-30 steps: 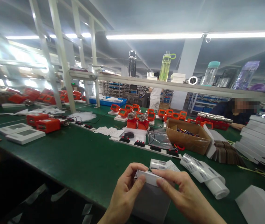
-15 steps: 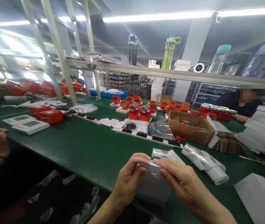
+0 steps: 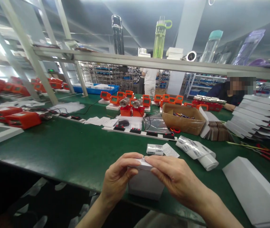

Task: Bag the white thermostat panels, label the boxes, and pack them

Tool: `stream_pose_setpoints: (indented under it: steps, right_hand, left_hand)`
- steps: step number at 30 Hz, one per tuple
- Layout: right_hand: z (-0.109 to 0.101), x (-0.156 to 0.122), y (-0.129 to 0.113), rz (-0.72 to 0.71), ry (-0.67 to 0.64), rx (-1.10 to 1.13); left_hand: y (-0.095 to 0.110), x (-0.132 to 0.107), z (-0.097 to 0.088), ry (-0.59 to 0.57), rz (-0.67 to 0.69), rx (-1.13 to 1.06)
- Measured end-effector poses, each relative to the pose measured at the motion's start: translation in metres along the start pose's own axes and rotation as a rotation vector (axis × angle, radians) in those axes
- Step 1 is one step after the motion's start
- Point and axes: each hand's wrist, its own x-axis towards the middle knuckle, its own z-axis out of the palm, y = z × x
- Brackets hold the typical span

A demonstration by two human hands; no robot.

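A white box (image 3: pixel 145 184) stands upright at the front edge of the green table. My left hand (image 3: pixel 122 172) grips its top from the left, thumb on the near face and fingers over the top. From the right, my right hand (image 3: pixel 172 172) holds the same top edge, its thumb bent against the near side. The fingertips of both hands almost meet on the top flap and partly hide it. Just behind the box lie a small roll of printed labels (image 3: pixel 154 149) and a paper slip (image 3: pixel 171 150).
A larger label roll (image 3: pixel 197 152) and another white box (image 3: pixel 255 190) lie to the right. Farther back are a cardboard box (image 3: pixel 184 122), a power strip (image 3: pixel 139 132) and several orange devices (image 3: pixel 125 99). A shelf with bottles crosses above. A co-worker (image 3: pixel 229 91) sits across the table.
My view has shifted, so the table and its things appear farther left and higher. Both hands remain on the box top. Another person's hand at the left has gone out of view.
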Motion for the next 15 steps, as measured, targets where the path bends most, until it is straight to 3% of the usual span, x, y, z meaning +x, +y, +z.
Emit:
stream_pose_setpoints:
  steps: [4, 9, 15]
  right_hand:
    - [0.002, -0.003, 0.005, -0.078, -0.023, -0.133]
    - [0.012, -0.005, 0.008, -0.185, 0.049, -0.381]
    - [0.015, -0.005, -0.005, -0.042, 0.042, -0.405]
  left_hand:
    - [-0.004, -0.001, 0.000, 0.018, 0.018, 0.026]
    - [-0.011, 0.001, 0.001, 0.053, 0.042, 0.061]
    - [-0.004, -0.004, 0.005, 0.075, 0.001, 0.177]
